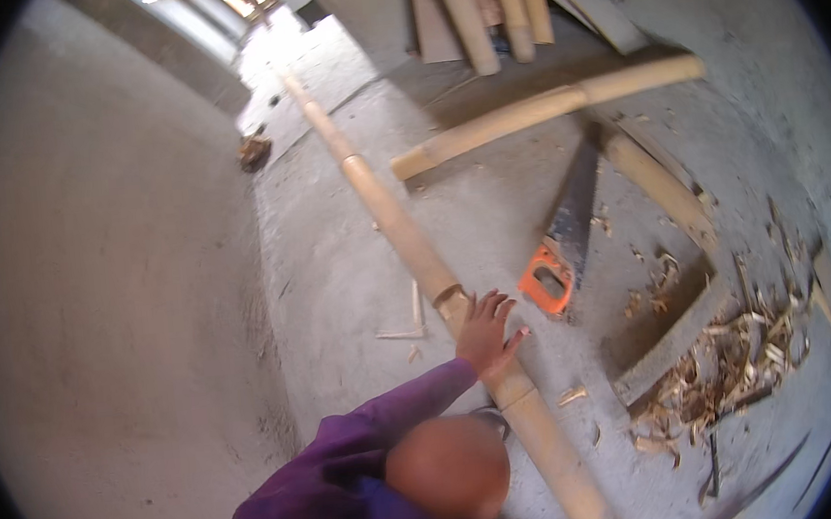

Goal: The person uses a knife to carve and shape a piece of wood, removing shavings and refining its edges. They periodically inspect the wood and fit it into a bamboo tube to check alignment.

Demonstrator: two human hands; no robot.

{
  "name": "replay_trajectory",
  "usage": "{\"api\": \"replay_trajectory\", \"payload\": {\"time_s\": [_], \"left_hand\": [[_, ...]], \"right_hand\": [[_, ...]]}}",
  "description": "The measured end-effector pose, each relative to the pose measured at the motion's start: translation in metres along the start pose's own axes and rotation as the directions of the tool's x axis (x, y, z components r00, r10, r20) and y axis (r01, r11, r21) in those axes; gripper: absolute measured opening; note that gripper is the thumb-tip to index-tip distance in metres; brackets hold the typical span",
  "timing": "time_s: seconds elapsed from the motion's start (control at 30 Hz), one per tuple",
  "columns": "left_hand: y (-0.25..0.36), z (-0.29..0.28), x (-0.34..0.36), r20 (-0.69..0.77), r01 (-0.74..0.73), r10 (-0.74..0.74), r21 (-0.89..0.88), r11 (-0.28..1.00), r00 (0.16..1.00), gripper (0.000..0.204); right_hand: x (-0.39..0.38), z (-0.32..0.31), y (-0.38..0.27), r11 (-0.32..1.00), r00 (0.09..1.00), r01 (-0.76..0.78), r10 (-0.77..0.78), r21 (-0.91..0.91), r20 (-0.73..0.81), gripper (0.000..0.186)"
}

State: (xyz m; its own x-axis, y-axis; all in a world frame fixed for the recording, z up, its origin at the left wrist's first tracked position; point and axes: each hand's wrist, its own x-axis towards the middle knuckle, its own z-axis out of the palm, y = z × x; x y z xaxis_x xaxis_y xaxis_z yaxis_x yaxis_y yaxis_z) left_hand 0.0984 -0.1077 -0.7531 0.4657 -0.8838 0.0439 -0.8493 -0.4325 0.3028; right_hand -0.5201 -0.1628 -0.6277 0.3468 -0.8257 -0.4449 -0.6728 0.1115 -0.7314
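Note:
My left hand [487, 338], at the end of a purple sleeve [398, 395], rests palm down on a long bamboo pole [398, 226]. Its fingers are stretched over the pole, with the thumb apart on the right side. Just beyond the fingertips, a notch [451, 296] is cut into the pole. A handsaw [573, 216] with an orange handle lies on the floor right of my hand, out of its touch. A rounded, blurred brown shape [449, 469] fills the lower middle; I cannot tell what it is. I do not make out my right hand.
A cut bamboo length [542, 120] lies across the floor beyond the saw, with another piece [661, 189] beside it. Shavings [731, 360] are heaped at the right near a trough-like piece [673, 346]. Bamboo pieces [512, 4] lean at the back; a wall [111, 286] bounds the left.

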Motion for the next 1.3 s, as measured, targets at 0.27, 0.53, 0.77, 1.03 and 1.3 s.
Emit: {"api": "replay_trajectory", "payload": {"time_s": [0.27,0.53,0.77,1.03,1.3], "left_hand": [[0.005,-0.003,-0.003,0.067,0.018,-0.016,-0.03,0.999,0.998,0.044],[0.033,-0.01,-0.017,0.063,-0.329,0.335,-0.086,0.94,0.94,0.038],[0.124,-0.019,-0.013,0.279,-0.759,0.874,-0.435,0.485,0.398,0.047],[0.207,-0.027,0.002,0.639,-0.794,0.767,-0.498,0.35,-0.062,0.077],[0.182,-0.006,-0.01,0.72,-0.772,0.694,-0.447,0.452,-0.011,0.097]], "right_hand": [[-0.09,-0.025,0.101,0.709,0.513,-0.61,0.013,-0.354,-0.858,0.053],[-0.094,0.061,0.173,0.741,0.433,-0.659,0.233,-0.13,-0.871,0.058],[-0.137,0.131,0.197,0.637,0.016,-0.605,0.61,0.479,-0.792,0.062],[-0.137,0.14,0.232,0.595,-0.252,-0.375,0.672,0.711,-0.696,0.073],[-0.119,0.122,0.173,0.683,-0.112,-0.568,0.487,0.458,-0.866,0.07]]}}
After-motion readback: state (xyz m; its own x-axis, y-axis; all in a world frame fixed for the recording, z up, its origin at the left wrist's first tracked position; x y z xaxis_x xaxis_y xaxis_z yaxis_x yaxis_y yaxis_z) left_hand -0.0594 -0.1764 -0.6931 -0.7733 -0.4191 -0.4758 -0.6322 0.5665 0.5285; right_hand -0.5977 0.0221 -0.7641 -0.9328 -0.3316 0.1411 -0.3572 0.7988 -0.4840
